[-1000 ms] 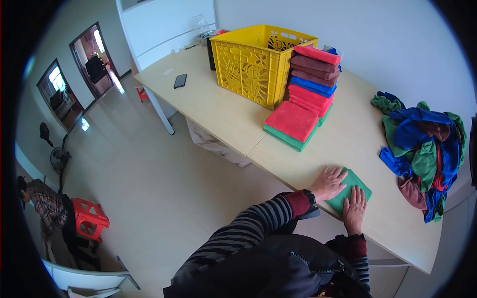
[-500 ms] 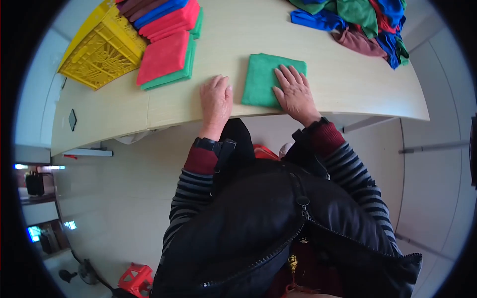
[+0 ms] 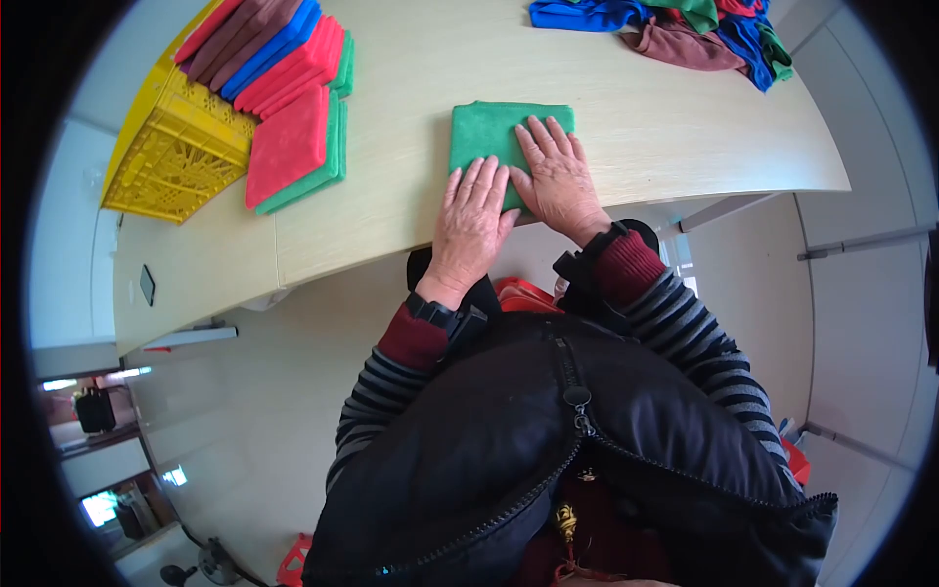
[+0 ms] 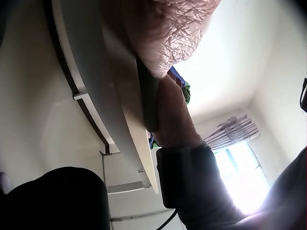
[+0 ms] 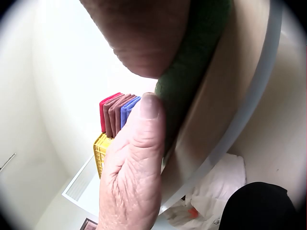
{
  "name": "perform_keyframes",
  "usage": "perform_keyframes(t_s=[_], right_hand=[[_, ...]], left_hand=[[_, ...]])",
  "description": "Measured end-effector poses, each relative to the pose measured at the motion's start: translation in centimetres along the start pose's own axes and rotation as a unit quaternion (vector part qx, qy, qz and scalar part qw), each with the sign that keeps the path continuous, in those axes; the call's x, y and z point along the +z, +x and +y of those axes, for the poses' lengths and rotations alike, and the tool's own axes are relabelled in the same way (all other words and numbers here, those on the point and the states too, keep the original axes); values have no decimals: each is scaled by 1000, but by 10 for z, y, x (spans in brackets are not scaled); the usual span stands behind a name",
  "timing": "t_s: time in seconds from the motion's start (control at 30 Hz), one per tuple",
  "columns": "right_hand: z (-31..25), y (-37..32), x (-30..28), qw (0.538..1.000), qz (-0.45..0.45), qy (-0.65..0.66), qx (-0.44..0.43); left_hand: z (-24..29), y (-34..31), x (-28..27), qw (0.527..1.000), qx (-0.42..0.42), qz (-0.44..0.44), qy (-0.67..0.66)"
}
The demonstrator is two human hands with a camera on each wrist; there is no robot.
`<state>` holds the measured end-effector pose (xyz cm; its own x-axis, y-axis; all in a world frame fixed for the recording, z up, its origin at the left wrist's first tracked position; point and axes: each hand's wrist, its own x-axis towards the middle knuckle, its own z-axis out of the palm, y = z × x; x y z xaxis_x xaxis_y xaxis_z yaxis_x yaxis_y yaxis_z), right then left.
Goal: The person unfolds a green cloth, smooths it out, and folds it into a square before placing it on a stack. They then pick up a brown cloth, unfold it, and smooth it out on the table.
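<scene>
A folded green cloth (image 3: 489, 127) lies flat near the table's front edge; its side shows in the right wrist view as a dark green layer (image 5: 192, 72). My left hand (image 3: 471, 230) rests on its lower left part, fingers straight. My right hand (image 3: 559, 186) lies on its right part, fingers spread, thumb near the left hand's fingers. In the left wrist view my left hand (image 4: 168, 33) is close to the camera, with the other hand (image 4: 175, 115) beyond it. The right wrist view shows a thumb (image 5: 136, 163) beside the cloth.
To the left, a red folded cloth (image 3: 289, 147) tops a low green pile, beside a taller stack of folded cloths (image 3: 269, 44) and a yellow crate (image 3: 176, 157). Loose cloths (image 3: 685, 44) lie heaped at the back right. A phone (image 3: 148, 285) is at the far left.
My left hand has moved from the bare table onto the green cloth, beside my right hand. The head view has tilted down from the first frame and since shifted slightly.
</scene>
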<state>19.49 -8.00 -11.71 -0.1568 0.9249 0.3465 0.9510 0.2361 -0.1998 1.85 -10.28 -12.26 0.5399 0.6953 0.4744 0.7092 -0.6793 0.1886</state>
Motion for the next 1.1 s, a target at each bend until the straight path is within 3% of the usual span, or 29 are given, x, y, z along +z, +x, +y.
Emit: perform_keyframes(t_s=[0.27, 0.4, 0.43, 0.5, 0.53, 0.63, 0.67, 0.73, 0.77, 0.9, 1.03, 1.1], right_hand=[[9, -5, 1, 997, 12, 63, 43], [41, 1, 3, 991, 25, 132, 8], [56, 8, -11, 959, -21, 280, 32], [79, 13, -35, 823, -103, 554, 71], [82, 13, -40, 822, -94, 557, 80], [81, 29, -45, 908, -54, 414, 47], [76, 34, -44, 908, -51, 413, 47], [60, 43, -40, 980, -59, 189, -19], [58, 46, -37, 994, -59, 70, -52], [65, 41, -24, 990, -116, 68, -37], [43, 9, -46, 984, -171, 37, 31], [30, -12, -65, 980, -199, 23, 22]], left_hand=[[-3, 0, -4, 1000, 11, -26, 13], [-5, 2, -7, 999, 22, -31, 1], [-5, 2, -7, 999, 19, -28, 2], [-5, 0, -7, 1000, 11, -23, 3], [1, 2, -10, 999, 22, -30, 1], [22, 13, -13, 998, 47, -41, 9], [26, 14, -11, 998, 49, -40, 11], [29, 15, -4, 997, 65, -48, 7], [28, 17, -2, 996, 73, -50, 7], [13, 12, -10, 993, 79, -58, 58], [-28, 1, -20, 995, 42, -49, 82], [-48, -4, -27, 997, 22, -59, 51]])
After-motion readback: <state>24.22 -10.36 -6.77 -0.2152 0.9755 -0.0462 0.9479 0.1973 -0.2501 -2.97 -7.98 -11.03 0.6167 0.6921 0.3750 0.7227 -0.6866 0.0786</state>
